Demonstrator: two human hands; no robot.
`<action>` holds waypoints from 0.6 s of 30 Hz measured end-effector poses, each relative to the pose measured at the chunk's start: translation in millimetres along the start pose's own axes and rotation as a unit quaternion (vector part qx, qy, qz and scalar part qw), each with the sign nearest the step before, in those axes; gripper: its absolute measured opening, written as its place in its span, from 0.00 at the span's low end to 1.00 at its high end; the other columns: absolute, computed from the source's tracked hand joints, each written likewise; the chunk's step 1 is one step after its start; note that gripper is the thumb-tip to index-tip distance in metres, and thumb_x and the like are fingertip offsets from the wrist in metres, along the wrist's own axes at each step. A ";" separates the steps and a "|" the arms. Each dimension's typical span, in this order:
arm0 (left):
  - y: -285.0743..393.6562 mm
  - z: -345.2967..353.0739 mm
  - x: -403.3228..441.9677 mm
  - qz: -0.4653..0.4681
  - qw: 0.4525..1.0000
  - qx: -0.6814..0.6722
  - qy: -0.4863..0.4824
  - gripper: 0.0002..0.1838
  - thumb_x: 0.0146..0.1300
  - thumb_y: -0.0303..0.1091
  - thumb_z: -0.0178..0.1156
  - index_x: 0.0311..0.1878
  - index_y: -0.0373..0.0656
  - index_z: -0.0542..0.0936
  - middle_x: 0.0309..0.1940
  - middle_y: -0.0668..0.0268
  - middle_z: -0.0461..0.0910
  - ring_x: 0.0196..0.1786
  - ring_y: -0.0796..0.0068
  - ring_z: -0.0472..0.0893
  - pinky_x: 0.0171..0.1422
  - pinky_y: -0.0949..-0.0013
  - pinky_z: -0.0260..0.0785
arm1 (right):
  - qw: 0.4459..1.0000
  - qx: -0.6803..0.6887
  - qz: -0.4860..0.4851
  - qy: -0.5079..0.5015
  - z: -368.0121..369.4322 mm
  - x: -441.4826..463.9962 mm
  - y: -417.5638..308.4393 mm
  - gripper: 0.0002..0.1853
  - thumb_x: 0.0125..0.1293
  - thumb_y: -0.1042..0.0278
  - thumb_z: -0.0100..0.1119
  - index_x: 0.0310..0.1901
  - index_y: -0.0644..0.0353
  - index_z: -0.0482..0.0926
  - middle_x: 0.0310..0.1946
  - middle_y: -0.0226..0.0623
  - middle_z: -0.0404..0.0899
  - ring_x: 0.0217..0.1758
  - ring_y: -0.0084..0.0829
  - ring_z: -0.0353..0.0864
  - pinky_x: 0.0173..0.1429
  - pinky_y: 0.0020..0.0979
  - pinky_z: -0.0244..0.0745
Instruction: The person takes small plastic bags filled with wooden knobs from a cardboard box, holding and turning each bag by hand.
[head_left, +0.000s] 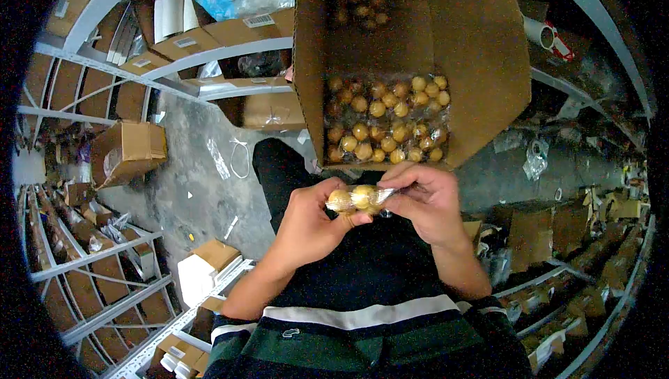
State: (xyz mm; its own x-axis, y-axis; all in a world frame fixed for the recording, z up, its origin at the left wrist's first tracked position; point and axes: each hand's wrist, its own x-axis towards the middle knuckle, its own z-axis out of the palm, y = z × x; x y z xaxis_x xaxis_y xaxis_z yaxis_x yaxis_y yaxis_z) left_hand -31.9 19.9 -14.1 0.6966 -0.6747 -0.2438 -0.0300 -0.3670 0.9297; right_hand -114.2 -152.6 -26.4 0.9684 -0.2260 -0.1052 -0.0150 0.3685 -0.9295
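A clear plastic bag of yellow balls (361,198) is held between both hands, just in front of the near edge of a large cardboard box (481,65). My left hand (310,222) wraps its fingers and thumb round the bag's left side. At the bag's right end, my right hand (428,201) pinches the gathered plastic. Inside the box lie more bagged yellow balls (390,121) in rows near the front. Another darker group of bagged balls (376,3) sits at the box's far end.
Metal shelving (104,260) with cardboard boxes lines the left. An open carton (132,149) stands on the grey floor (202,170), where plastic scraps and a white loop lie. Boxes (529,233) and more shelves stand on the right.
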 end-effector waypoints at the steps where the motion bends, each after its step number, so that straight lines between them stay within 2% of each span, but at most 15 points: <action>1: 0.2 1.6 3.1 0.007 1.000 0.009 0.018 0.13 0.47 0.34 0.71 0.32 0.39 0.78 0.26 0.61 0.80 0.31 0.74 0.80 0.38 0.71 0.70 | 1.000 0.000 -0.022 -0.004 -1.2 2.6 2.9 0.06 0.52 0.79 0.65 0.33 0.65 0.79 0.36 0.37 0.78 0.40 0.27 0.77 0.45 0.26 0.71; 3: -3.9 6.4 5.8 0.032 0.998 -0.010 0.044 0.13 0.47 0.34 0.71 0.32 0.39 0.78 0.27 0.61 0.80 0.32 0.74 0.80 0.38 0.71 0.70 | 0.999 -0.001 -0.038 -0.004 0.8 3.5 4.5 0.06 0.51 0.78 0.65 0.32 0.65 0.79 0.35 0.38 0.78 0.40 0.28 0.77 0.45 0.27 0.71; 4: -5.5 7.3 6.3 0.056 0.995 -0.028 0.074 0.13 0.47 0.34 0.71 0.33 0.39 0.78 0.28 0.61 0.80 0.32 0.74 0.80 0.39 0.70 0.70 | 0.997 -0.057 -0.056 0.022 4.7 3.8 3.6 0.06 0.50 0.78 0.66 0.31 0.65 0.79 0.35 0.38 0.78 0.40 0.28 0.77 0.46 0.28 0.71; 8: 6.2 3.0 6.0 0.083 0.991 -0.101 0.012 0.14 0.47 0.33 0.71 0.35 0.38 0.79 0.28 0.64 0.80 0.31 0.71 0.80 0.38 0.71 0.70 | 0.975 -0.196 -0.088 0.061 6.6 6.8 3.4 0.05 0.50 0.76 0.66 0.29 0.64 0.79 0.34 0.38 0.78 0.39 0.28 0.77 0.47 0.27 0.70; 11: 3.7 -1.2 8.6 0.076 0.996 -0.036 -0.024 0.14 0.47 0.35 0.71 0.34 0.39 0.79 0.28 0.64 0.80 0.31 0.71 0.80 0.37 0.72 0.70 | 0.990 -0.116 -0.065 0.052 1.5 6.4 9.6 0.05 0.51 0.76 0.65 0.29 0.64 0.80 0.34 0.37 0.78 0.39 0.28 0.77 0.47 0.27 0.70; 15: -1.2 2.9 11.7 0.035 0.999 0.019 -0.009 0.16 0.45 0.36 0.72 0.33 0.39 0.78 0.28 0.64 0.80 0.30 0.70 0.81 0.36 0.71 0.71 | 0.990 -0.117 -0.068 0.035 4.8 4.8 -0.4 0.04 0.51 0.77 0.65 0.30 0.64 0.79 0.34 0.37 0.78 0.39 0.28 0.77 0.47 0.27 0.70; 18: -3.1 5.4 10.2 0.037 0.999 0.017 -0.014 0.21 0.43 0.38 0.73 0.38 0.39 0.77 0.31 0.62 0.80 0.33 0.68 0.81 0.39 0.70 0.71 | 0.986 -0.140 -0.087 0.033 3.8 3.0 -1.3 0.05 0.54 0.77 0.63 0.33 0.65 0.79 0.34 0.37 0.78 0.40 0.28 0.76 0.48 0.27 0.69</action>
State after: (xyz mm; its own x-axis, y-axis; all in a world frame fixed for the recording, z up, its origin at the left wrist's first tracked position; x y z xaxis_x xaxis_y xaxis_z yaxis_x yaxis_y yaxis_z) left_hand -28.5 10.7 -20.9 0.6715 -0.7181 -0.1830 -0.1045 -0.3363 0.9359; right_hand -110.3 -150.3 -24.1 0.9443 -0.3252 0.0503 0.0729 0.0577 -0.9957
